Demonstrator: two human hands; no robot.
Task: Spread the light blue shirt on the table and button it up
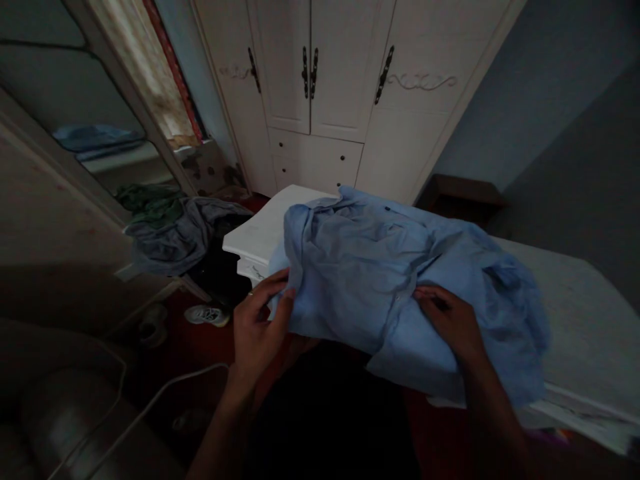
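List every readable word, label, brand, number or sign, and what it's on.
None readable.
Blue shirt: small dark mark near the far edge, too small to tell if it's lettering.
Shoe: too dim to make out any brand.
Wardrobe: scrollwork, no lettering visible.

The blue shirt (345,280) is thin, matt cloth, creased all over. Beneath it, the white table (270,223) has a smooth painted finish with a faint sheen. The wardrobe (336,73) is smooth and satin-like, roughened by raised scrollwork (425,81), its handles (384,75) dark metal. The mirror (113,97) is glossy glass; the heaped clothes (173,230) are soft, wrinkled, matt cloth. In the gloom, the rounded seat (70,417) may be leather, smooth and dully shining.
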